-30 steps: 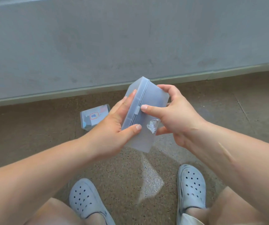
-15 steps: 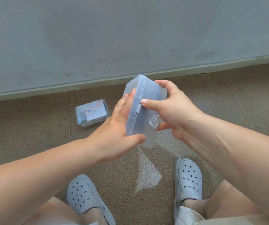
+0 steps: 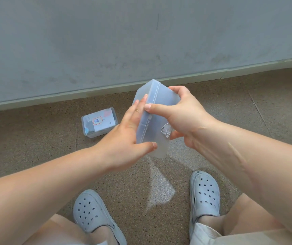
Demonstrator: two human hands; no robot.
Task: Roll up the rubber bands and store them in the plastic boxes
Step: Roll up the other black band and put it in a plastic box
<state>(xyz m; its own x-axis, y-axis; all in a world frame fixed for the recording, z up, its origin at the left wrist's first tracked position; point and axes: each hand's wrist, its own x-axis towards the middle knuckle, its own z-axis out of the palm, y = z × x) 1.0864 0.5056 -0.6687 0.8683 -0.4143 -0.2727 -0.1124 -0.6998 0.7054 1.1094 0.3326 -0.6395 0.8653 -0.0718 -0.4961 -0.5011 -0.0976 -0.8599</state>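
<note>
Change: right thumb has crept leftward over the seam in the last half second and now nearly meets the left fingertips; the box has barely shifted.
Plastic box [image 3: 156,129]: frosted, translucent, rectangular with crisp edges, held on end in the air above the floor, between the knees and the wall.
Seam: a raised ridge runs the box's length, with a small clasp [image 3: 149,119] midway.
Rubber band [image 3: 166,130]: small pale coil showing through the box's near wall.
Left hand [image 3: 124,138]: fingers laid straight along the lid side, thumb hooked across the lower front, pinching the box.
Right hand [image 3: 182,117]: fingers curled round the far side, thumb pressed on the seam, gripping the box.
Labelled box [image 3: 99,122]: clear, round-cornered, lying on the floor near the wall, left of the hands.
Writing: white paper label, blue handwritten characters inside a red outline; too small to read.
Floor [image 3: 35,147]: brown, speckled, stone-like.
Wall [image 3: 106,41]: matt grey, scuffed.
Clogs [image 3: 92,213]: pale grey-blue, perforated.
</note>
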